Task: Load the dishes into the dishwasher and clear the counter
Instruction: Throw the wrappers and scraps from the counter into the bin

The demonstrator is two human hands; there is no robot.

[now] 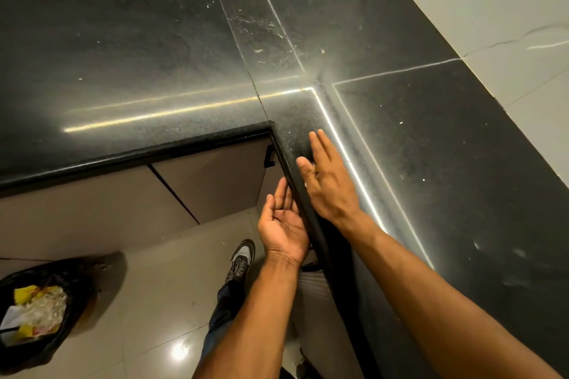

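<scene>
Counter-clearing step, no dishes in sight: right hand (328,177) flat, sweeping crumbs off counter (431,138) inner-corner edge; left hand (281,221) cupped, palm up, holding nothing visible. Next, probably: carry to bin (40,311).

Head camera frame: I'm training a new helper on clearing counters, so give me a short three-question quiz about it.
1. True or false: the right hand lies flat with straight fingers on the black counter.
2. Where is the left hand? A) on the counter top B) palm up, just below the counter edge C) in the trash bag
3. What stands on the floor at lower left?

Key: 1 true. 2 B. 3 a black trash bag with yellow and white scraps inside.
</scene>
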